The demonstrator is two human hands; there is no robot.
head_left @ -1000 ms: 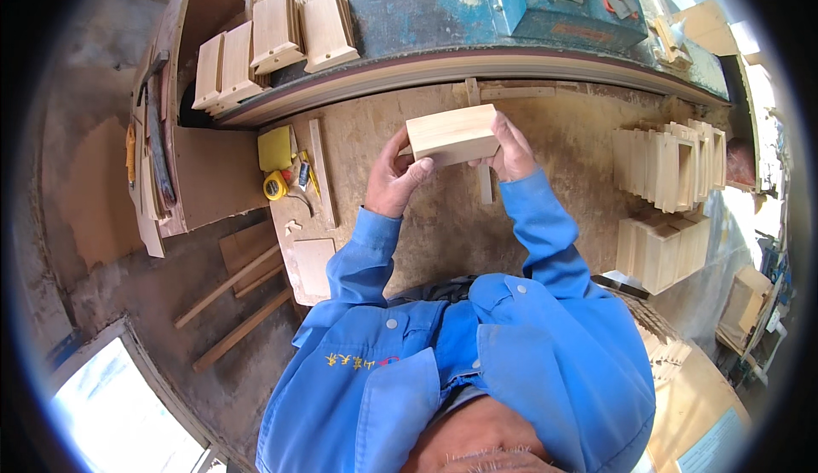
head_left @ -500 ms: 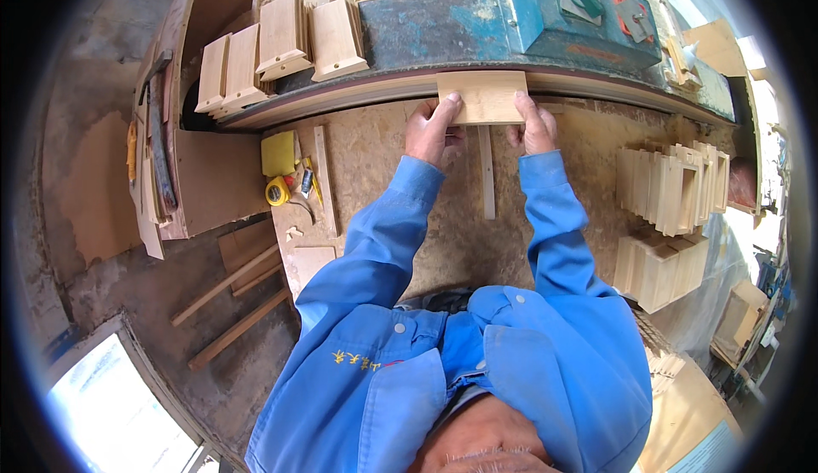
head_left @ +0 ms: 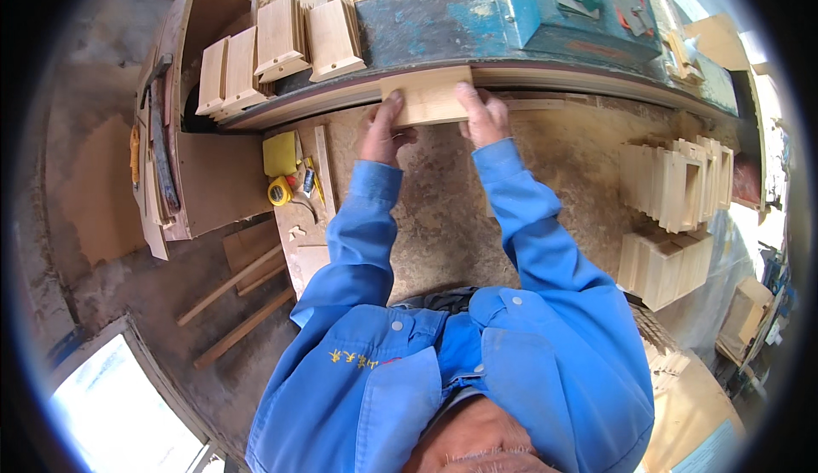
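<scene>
A light wooden piece (head_left: 429, 95) with a flat rectangular top lies across the long front rail (head_left: 588, 87) of the blue machine. My left hand (head_left: 382, 135) grips its left end, thumb on top and fingers tucked below. At the right end, my right hand (head_left: 486, 118) holds it the same way, thumb on the top face. The far edge of the piece meets the dark strip along the rail. How deep the piece is underneath cannot be seen.
Several finished-looking wooden pieces (head_left: 281, 38) stand on the machine's left end. A teal switch box (head_left: 554, 25) sits at the back right. Open wooden frames (head_left: 673, 183) and wooden boxes (head_left: 665, 268) are stacked at right. A yellow tape measure (head_left: 279, 190) lies at left.
Both hands have slid the wooden piece to the left along the rail. The grip on it looks the same.
</scene>
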